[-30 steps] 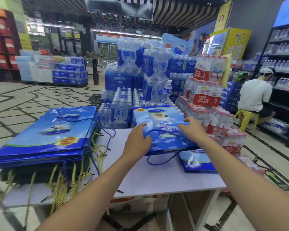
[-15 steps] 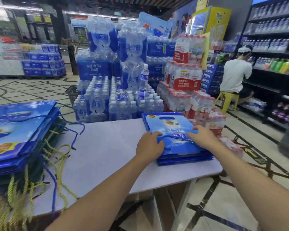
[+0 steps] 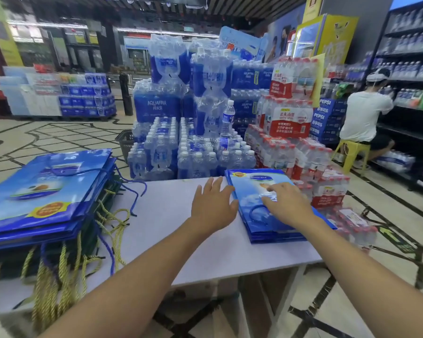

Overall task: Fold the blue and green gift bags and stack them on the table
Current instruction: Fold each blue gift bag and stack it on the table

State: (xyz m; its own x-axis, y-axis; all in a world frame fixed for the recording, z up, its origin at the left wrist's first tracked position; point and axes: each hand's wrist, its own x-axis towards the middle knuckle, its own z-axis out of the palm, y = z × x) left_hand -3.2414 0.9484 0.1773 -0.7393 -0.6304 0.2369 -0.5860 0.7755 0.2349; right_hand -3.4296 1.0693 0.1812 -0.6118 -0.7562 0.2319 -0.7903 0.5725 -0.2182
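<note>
In the head view, the small stack of folded glossy blue paper gift bags (image 3: 248, 189) lies flat at the right end of the pale lilac rectangular table (image 3: 169, 228), near its right edge. The right hand (image 3: 287, 207) rests on the top bag with the fingers nearly straight. It grips nothing and seems to press the bag down. The left hand (image 3: 214, 206) is apart from it, with straight spread fingers above the table just beside the left edge of the stack; whether the thumb touches this edge I cannot tell. The step in hand is, I judge, to settle the top bag on the stack. To do it well, the right hand should press flat over the folds so that the air goes out, while the left hand pushes the left edges into one line. The thin blue cord handle (image 3: 252, 212) should lie flat on the bag and not hang over. Because the stack is close to the table edge, a hard push to the right could slide it off. At the left end sits a taller pile of large blue bags (image 3: 47, 191) on dark green bags (image 3: 12, 264) with gold rope handles (image 3: 119, 217); whether these are already folded I cannot tell.
</note>
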